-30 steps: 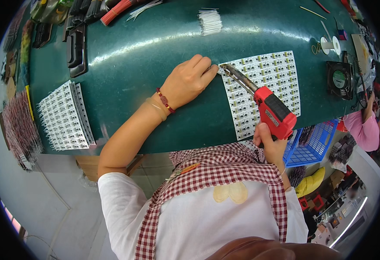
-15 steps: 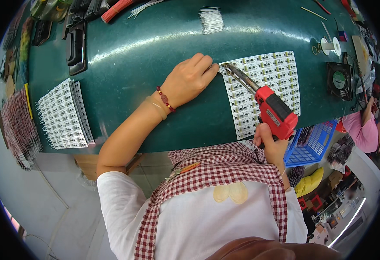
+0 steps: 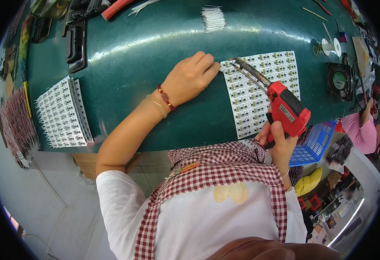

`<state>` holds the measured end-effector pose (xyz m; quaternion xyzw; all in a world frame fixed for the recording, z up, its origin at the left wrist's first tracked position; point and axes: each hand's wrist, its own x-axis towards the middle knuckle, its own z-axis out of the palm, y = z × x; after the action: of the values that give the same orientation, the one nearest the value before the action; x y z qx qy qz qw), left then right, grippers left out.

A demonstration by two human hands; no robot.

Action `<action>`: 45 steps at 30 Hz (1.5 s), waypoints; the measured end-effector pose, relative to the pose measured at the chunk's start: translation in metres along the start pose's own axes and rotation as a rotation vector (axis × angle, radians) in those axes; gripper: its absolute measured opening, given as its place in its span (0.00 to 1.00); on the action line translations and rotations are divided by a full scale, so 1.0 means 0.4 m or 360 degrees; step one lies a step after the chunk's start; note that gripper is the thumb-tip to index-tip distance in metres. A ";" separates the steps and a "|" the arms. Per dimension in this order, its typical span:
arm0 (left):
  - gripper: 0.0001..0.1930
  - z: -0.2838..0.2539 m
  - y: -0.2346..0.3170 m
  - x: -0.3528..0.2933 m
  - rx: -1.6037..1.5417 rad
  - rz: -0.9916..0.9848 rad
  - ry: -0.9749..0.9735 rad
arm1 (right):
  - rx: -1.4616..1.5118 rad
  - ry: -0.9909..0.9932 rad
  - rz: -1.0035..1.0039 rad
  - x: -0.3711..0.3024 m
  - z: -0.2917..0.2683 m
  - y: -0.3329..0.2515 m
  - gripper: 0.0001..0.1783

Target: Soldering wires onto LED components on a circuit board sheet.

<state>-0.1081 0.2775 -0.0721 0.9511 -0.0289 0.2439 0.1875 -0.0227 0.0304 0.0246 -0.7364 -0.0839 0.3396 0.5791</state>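
Note:
My right hand (image 3: pixel 281 141) grips a red and black soldering gun (image 3: pixel 287 110). Its metal tip slants up and left over the top left part of a white sheet of small circuit boards (image 3: pixel 259 99). I cannot tell whether the tip touches the sheet. At the sheet's upper left corner my left hand (image 3: pixel 193 76) is closed in a pinch. A pale sliver shows by those fingertips, too small to name. Rows of dark and yellowish parts cover the sheet, which lies flat on the green table (image 3: pixel 155 47).
A stack of similar sheets (image 3: pixel 64 115) with wire ends stands at left, beside bundled reddish wires (image 3: pixel 18 125). White wires (image 3: pixel 213 19) lie at the back. On the right are a white spool (image 3: pixel 331 46) and a black fan (image 3: pixel 340 81); below, a blue crate (image 3: pixel 313 147). A person in pink (image 3: pixel 360 132) sits beyond.
The soldering gun and my right hand have moved right and slightly down, drawing the tip away from the left fingertips. My left hand has barely shifted and stays pinched at the sheet's corner.

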 end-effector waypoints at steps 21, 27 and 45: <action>0.13 0.000 0.004 0.002 -0.0006 0.0078 -0.0018 | -0.0152 -0.0083 0.0042 -0.011 -0.024 0.062 0.05; 0.13 0.000 0.005 0.001 -0.0010 0.0071 -0.0037 | -0.0086 -0.0063 0.0047 -0.019 -0.017 0.044 0.07; 0.13 -0.003 0.009 -0.002 0.0175 0.0228 -0.0059 | -0.0146 -0.0093 0.0005 -0.036 -0.035 0.069 0.12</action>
<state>-0.1100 0.2747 -0.0702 0.9598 -0.0868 0.2403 0.1165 -0.0326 0.0029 0.0065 -0.7520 -0.1151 0.3576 0.5416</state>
